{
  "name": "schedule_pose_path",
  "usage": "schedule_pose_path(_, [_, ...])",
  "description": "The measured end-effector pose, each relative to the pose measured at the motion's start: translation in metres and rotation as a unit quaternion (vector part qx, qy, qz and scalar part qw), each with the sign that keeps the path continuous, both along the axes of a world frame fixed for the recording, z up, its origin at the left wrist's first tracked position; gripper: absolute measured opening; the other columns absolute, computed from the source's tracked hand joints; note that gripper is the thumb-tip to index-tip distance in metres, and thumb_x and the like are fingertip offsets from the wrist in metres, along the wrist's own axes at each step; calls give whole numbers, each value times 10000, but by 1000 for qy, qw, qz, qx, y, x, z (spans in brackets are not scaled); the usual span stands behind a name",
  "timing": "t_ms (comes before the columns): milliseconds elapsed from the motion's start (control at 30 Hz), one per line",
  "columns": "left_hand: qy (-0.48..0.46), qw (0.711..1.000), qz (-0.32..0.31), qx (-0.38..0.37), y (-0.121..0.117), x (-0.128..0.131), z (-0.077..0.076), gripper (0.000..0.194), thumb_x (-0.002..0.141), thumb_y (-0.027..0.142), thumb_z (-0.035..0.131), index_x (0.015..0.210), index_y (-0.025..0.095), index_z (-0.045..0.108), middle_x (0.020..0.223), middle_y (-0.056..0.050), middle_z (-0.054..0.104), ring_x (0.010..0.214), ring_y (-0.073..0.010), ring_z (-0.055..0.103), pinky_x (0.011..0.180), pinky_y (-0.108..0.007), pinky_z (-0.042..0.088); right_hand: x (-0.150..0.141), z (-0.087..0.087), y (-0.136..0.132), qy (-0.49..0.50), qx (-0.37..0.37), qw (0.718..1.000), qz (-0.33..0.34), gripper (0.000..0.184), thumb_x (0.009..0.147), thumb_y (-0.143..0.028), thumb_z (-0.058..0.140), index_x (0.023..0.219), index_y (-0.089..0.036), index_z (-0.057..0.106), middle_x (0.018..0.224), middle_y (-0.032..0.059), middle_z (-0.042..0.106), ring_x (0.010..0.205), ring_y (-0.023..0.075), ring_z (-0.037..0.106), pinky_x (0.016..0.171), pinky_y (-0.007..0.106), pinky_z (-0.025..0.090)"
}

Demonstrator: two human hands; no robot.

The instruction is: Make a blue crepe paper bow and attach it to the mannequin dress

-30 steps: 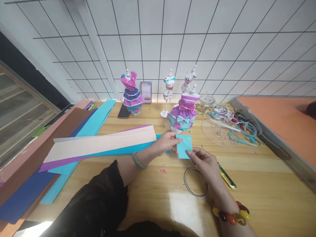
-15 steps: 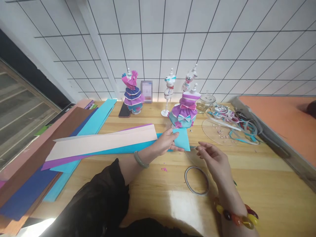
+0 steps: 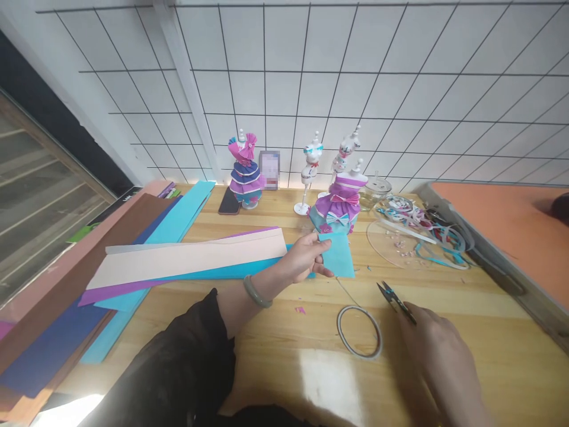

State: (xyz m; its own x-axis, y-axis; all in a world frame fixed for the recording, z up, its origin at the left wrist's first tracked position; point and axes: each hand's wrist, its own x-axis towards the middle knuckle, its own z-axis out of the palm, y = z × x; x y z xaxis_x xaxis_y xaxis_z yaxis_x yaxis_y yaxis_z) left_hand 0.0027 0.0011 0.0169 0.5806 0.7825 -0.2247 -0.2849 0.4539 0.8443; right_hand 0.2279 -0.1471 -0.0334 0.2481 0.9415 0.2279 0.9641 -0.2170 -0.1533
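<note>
Between the thumb and fingers of my left hand (image 3: 309, 259) is a light blue piece of paper (image 3: 338, 255), held above the table's middle. My right hand (image 3: 438, 338) is closed around small black thread snips (image 3: 396, 301), whose two blades point away to the upper left. Just below the blue paper lies a roll of thin tape (image 3: 359, 332), with a narrow strip running from it up toward the paper. Long folded sheets of cream paper (image 3: 191, 255) extend to the left of my left hand, over purple and blue ones.
Dress-form figures in paper dresses, one purple and blue (image 3: 340, 204), another layered (image 3: 246, 178), stand at the back beside a phone (image 3: 229, 201). Ribbons (image 3: 400, 213) and a clear disc with beads lie right. Colored paper strips (image 3: 120, 231) cover the left. An orange-topped surface (image 3: 502, 219) borders the right.
My right hand has moved down and right from near the paper and now holds the snips. The left hand still grips the blue paper.
</note>
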Motion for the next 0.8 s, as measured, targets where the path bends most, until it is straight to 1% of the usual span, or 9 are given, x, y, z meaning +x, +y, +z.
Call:
schedule_pose_path(100, [-26, 999, 5, -28, 0, -2, 3, 113, 782, 227, 585, 801, 154, 501, 583, 61, 397, 473, -45, 397, 523, -250, 511, 0, -6, -4, -89, -46, 995, 0, 288, 844, -258, 359, 913, -169, 624, 813, 125, 671, 793, 302, 604, 642, 382, 443])
schedule_pose_path(233, [-92, 992, 4, -81, 1, -3, 5, 43, 787, 156, 570, 811, 136, 541, 679, 5, 548, 548, -68, 520, 541, -224, 495, 2, -6, -4, -110, -52, 993, 5, 298, 838, -208, 342, 891, -145, 629, 760, 142, 661, 733, 295, 604, 626, 384, 436])
schedule_pose_path(300, [-120, 987, 11, -109, 3, -4, 6, 33, 792, 121, 553, 823, 133, 553, 728, -11, 582, 590, -74, 556, 548, -207, 490, 3, -3, -3, -53, -42, 997, -24, 308, 833, -229, 351, 921, -135, 631, 788, 154, 666, 731, 296, 609, 611, 388, 441])
schedule_pose_path(367, [-134, 982, 26, -133, 5, -4, 6, 50, 805, 95, 525, 818, 132, 556, 721, -7, 586, 586, -67, 559, 552, -196, 487, 0, 5, -1, 84, -11, 994, -70, 324, 834, -290, 377, 989, -137, 617, 801, 137, 673, 722, 279, 620, 588, 371, 454])
schedule_pose_path(467, [-137, 977, 38, -158, 6, -4, 7, 78, 823, 87, 498, 803, 130, 561, 680, 0, 580, 570, -61, 548, 565, -189, 486, -17, 25, -3, 346, 39, 933, -92, 388, 827, -420, 426, 1069, -161, 582, 617, 41, 623, 559, 198, 591, 466, 286, 429])
schedule_pose_path(533, [-137, 976, 45, -165, 6, -4, 7, 83, 827, 91, 496, 803, 128, 566, 681, -1, 583, 568, -60, 544, 571, -189, 484, -35, 41, -5, 438, 51, 893, -87, 412, 817, -488, 447, 1074, -196, 586, 507, -19, 525, 451, 148, 502, 383, 241, 358])
schedule_pose_path(600, [-141, 974, 55, -168, 6, -4, 7, 90, 829, 90, 494, 797, 125, 570, 704, -5, 589, 579, -60, 547, 578, -193, 485, -54, 53, -5, 485, 75, 868, -79, 425, 769, -514, 519, 1061, -215, 597, 582, -9, 575, 484, 135, 511, 413, 231, 385])
schedule_pose_path(667, [-142, 973, 66, -171, 5, -3, 7, 103, 831, 87, 486, 779, 120, 568, 719, -10, 590, 590, -62, 548, 585, -201, 488, -68, 59, -3, 487, 87, 866, -73, 454, 704, -500, 605, 1060, -218, 609, 789, 39, 660, 634, 167, 588, 492, 238, 440])
schedule_pose_path(800, [-139, 972, 86, -168, 4, -2, 5, 100, 830, 101, 492, 756, 115, 558, 701, -6, 566, 565, -58, 523, 592, -216, 494, -81, 54, 3, 405, 126, 905, -34, 447, 724, -453, 610, 1097, -205, 600, 941, 75, 661, 726, 190, 604, 560, 259, 462])
